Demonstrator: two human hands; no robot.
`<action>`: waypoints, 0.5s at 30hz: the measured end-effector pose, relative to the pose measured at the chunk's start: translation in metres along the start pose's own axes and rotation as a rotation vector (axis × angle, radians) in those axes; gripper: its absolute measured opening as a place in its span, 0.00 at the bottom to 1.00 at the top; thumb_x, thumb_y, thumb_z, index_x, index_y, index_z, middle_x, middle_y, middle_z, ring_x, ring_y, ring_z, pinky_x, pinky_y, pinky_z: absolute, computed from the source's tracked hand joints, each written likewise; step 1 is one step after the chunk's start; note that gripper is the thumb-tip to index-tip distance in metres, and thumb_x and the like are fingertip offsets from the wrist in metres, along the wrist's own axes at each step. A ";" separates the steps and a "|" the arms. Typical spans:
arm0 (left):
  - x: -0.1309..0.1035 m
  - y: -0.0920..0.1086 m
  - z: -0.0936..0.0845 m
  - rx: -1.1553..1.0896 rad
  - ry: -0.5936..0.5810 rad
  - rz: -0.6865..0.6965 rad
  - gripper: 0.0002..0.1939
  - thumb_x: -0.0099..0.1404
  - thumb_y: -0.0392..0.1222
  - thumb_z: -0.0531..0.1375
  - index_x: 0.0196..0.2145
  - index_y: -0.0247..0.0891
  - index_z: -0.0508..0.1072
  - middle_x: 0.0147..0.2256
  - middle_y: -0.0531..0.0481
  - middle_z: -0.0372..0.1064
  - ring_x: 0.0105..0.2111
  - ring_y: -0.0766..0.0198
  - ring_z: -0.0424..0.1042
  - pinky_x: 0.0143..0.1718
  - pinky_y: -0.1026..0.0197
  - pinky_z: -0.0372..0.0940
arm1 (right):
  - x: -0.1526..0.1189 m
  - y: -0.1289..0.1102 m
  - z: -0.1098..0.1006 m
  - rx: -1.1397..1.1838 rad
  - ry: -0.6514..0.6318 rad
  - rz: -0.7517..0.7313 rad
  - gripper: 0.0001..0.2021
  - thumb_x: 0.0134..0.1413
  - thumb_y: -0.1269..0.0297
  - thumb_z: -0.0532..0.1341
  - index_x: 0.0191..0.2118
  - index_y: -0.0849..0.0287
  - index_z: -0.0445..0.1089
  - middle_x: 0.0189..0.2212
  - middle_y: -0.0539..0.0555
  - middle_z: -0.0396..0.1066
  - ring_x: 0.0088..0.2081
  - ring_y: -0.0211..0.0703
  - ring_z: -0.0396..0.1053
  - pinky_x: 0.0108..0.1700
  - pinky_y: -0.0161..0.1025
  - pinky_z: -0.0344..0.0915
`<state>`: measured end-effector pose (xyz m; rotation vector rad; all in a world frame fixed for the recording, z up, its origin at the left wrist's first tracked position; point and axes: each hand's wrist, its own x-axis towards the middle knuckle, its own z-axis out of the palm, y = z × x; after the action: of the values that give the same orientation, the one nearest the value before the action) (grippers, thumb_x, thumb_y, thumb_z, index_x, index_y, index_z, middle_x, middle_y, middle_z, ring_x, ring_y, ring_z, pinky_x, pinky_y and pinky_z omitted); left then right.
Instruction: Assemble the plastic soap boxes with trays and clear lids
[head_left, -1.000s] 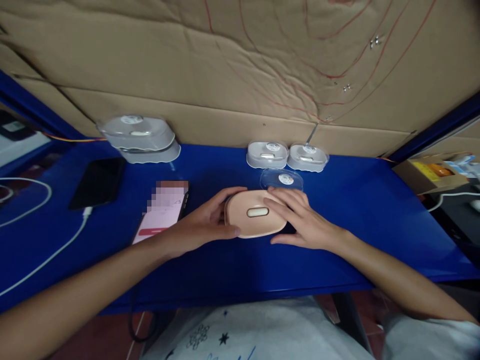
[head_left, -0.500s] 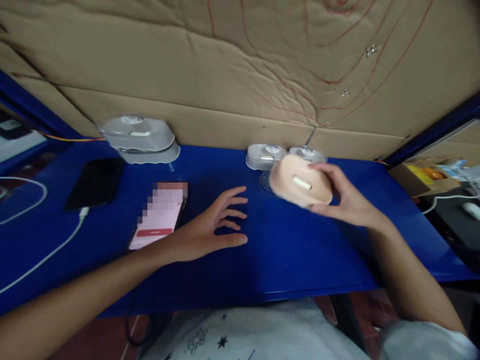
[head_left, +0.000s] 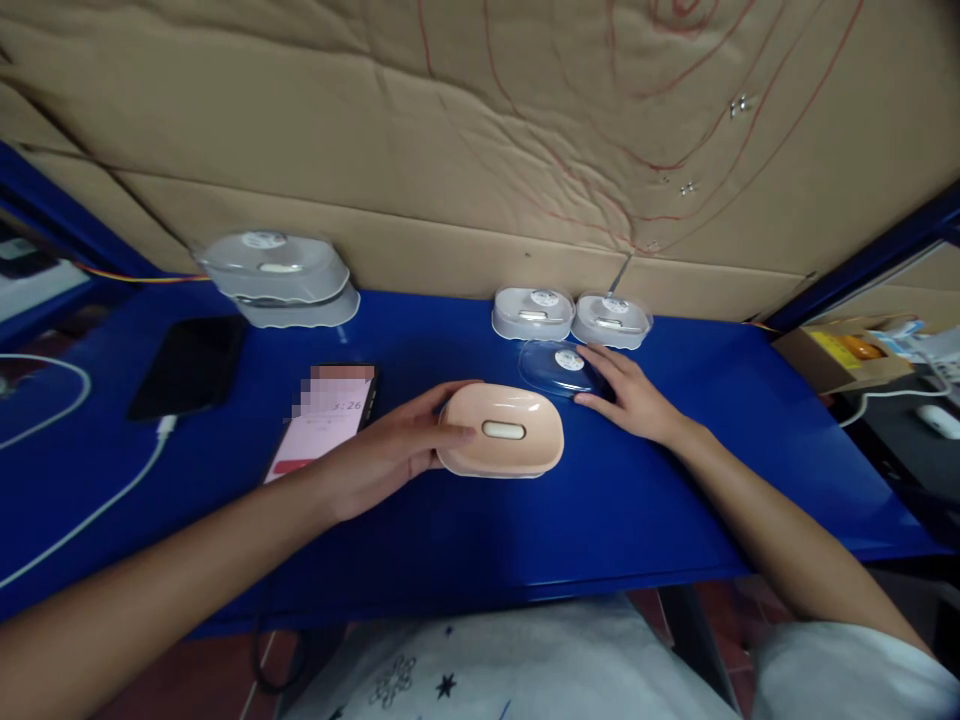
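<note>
My left hand (head_left: 409, 440) is closed on the left end of a peach oval soap dish (head_left: 525, 455), thumb on top and fingers underneath. The dish shows its inside, with a white oblong piece in the middle. To its upper right, a clear plastic lid (head_left: 551, 370) with a round white sticker lies on the table. My right hand (head_left: 630, 395) grips the lid's right end between thumb and fingers. Just behind the lid stand two grey soap dishes, a left one (head_left: 517, 322) and a right one (head_left: 611, 333), each under a clear lid.
Stacked grey lidded dishes (head_left: 292, 290) stand at the back left of the blue table (head_left: 600, 540). A lit phone (head_left: 319, 430) lies under my left forearm. Farther left is a dark phone (head_left: 187, 368) on a white cable (head_left: 112, 510). Cardboard (head_left: 337, 130) walls the back.
The peach dish has passed from my right hand to my left and moved left, towards me. My left hand has closed on it. My right hand has gone to the clear lid.
</note>
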<state>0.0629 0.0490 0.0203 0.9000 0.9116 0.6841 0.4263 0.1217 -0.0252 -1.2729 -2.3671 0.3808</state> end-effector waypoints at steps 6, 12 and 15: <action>0.005 -0.004 -0.002 -0.145 0.010 0.015 0.23 0.70 0.48 0.67 0.61 0.46 0.74 0.55 0.44 0.80 0.53 0.52 0.79 0.48 0.58 0.74 | -0.011 -0.043 0.013 0.430 0.003 0.017 0.29 0.78 0.46 0.47 0.77 0.43 0.49 0.73 0.57 0.61 0.69 0.53 0.66 0.71 0.63 0.61; 0.008 -0.009 -0.003 -0.214 -0.047 0.010 0.23 0.74 0.55 0.62 0.62 0.46 0.74 0.55 0.43 0.80 0.55 0.50 0.79 0.49 0.55 0.75 | -0.021 -0.072 0.022 0.279 -0.123 -0.279 0.36 0.75 0.53 0.57 0.80 0.44 0.40 0.78 0.59 0.46 0.78 0.56 0.45 0.76 0.63 0.51; 0.007 -0.010 -0.002 -0.194 -0.075 0.019 0.24 0.75 0.57 0.60 0.64 0.46 0.73 0.56 0.43 0.80 0.55 0.49 0.79 0.52 0.51 0.75 | -0.021 -0.073 0.019 0.214 -0.110 -0.292 0.38 0.72 0.54 0.61 0.79 0.43 0.42 0.78 0.59 0.43 0.78 0.59 0.45 0.76 0.64 0.51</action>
<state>0.0657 0.0512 0.0083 0.7573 0.7572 0.7368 0.3748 0.0635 -0.0158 -0.8150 -2.4770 0.6036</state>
